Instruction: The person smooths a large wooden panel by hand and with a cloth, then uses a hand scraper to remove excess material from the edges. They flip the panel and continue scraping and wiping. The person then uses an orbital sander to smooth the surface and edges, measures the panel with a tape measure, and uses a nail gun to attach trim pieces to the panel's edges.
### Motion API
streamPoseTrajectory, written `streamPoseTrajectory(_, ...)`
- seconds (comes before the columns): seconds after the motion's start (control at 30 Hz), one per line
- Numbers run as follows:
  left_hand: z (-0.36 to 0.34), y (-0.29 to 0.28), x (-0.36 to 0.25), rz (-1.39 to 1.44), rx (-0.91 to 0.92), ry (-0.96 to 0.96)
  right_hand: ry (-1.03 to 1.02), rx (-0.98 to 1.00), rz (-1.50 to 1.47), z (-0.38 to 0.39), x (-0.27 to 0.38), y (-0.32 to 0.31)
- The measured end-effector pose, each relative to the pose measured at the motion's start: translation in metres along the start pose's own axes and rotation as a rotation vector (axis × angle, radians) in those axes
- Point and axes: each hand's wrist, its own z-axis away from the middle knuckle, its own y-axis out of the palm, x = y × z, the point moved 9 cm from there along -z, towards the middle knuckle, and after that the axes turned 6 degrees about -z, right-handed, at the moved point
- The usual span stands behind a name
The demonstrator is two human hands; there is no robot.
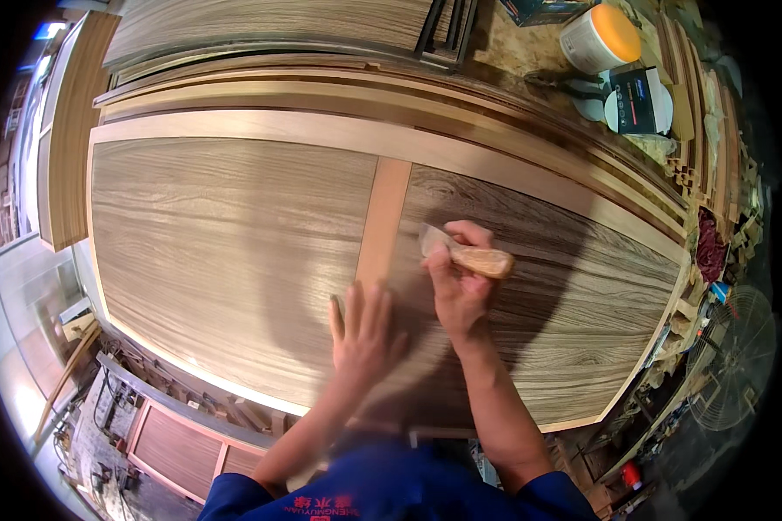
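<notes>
A large wood-grain door panel [208, 226] with a pale wooden frame lies flat before me. A plain light strip [384, 213] crosses it between two grained fields. My right hand [462, 295] is closed round the wooden handle of a putty knife [488, 262], right of that strip. The blade points up and left, and it is partly blurred; whether it touches the panel I cannot tell. My left hand [361, 334] lies with fingers stretched out over the strip's lower end, slightly smeared by motion, holding nothing.
Beyond the panel are stacked wooden boards [278, 93]. At the far right stand a white tub with an orange lid [599, 39] and a dark box [641, 100]. A wire-guarded fan [734, 356] is at the right; another panel [178, 447] sits low at the left.
</notes>
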Motion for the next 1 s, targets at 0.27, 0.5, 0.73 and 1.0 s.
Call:
streamPoseTrajectory(0.27,-0.002,0.003,0.002,-0.005,-0.031,0.008,-0.177,0.157,0.219,-0.022,0.011,0.038)
streamPoseTrajectory(0.5,0.001,0.003,0.002,-0.022,-0.033,0.004,-0.28,0.198,0.319,-0.027,0.032,0.051)
streamPoseTrajectory(0.73,0.004,0.002,0.007,0.002,-0.004,-0.01,-0.322,0.201,0.393,-0.019,0.045,0.055)
streamPoseTrajectory(1.0,0.006,0.019,0.001,-0.054,0.1,-0.028,-0.14,0.162,0.308,0.047,0.038,-0.064)
